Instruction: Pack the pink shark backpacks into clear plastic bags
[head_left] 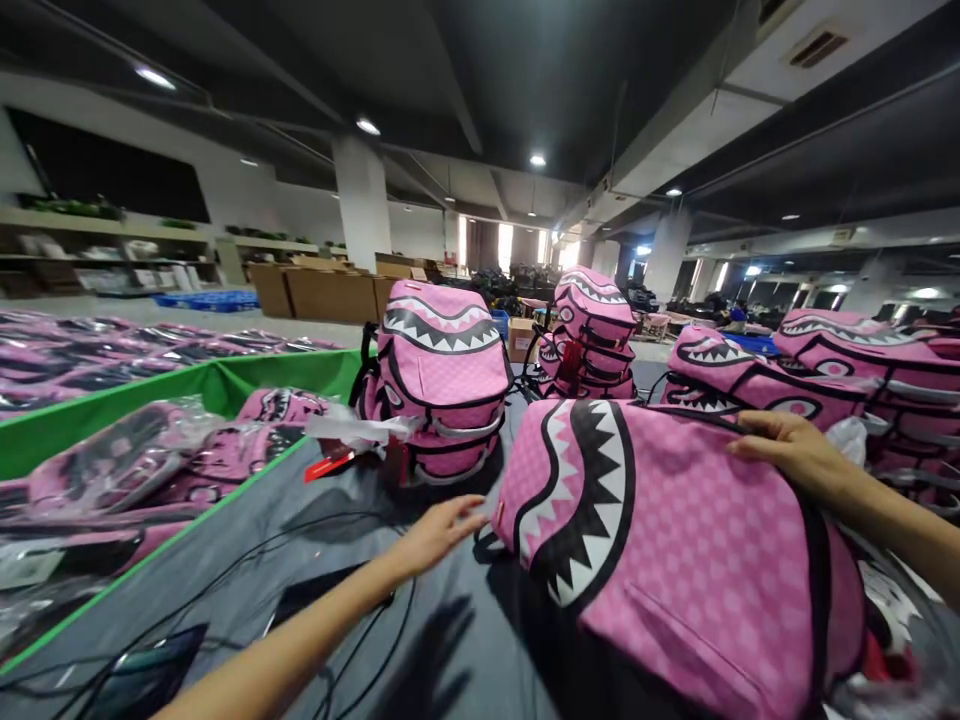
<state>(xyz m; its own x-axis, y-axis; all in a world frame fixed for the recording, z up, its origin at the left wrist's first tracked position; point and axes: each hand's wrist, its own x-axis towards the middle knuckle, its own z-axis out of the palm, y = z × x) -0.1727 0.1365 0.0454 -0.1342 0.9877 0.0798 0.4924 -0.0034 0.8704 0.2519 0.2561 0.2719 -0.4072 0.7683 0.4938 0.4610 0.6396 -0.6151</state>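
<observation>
A pink checkered backpack (697, 530) with a black-and-white shark-tooth band lies tilted on the grey table in front of me. My right hand (784, 450) is closed on its upper edge, fingers over the fabric and thumb hidden. At the bag's left end, my left hand (442, 530) reaches out with its fingers extended, close to the corner; whether it touches the bag I cannot tell. Behind my left hand stands a similar pink backpack (446, 360), with a red tag (328, 466) and white wrapping beside it.
Further pink backpacks are stacked at the back (592, 325) and right (847, 340). A green-edged bin (300, 375) on the left holds plastic-wrapped pink bags. Black cables (247, 550) and a dark phone-like device (150, 670) lie on the table (480, 640). Cardboard boxes (330, 295) stand beyond.
</observation>
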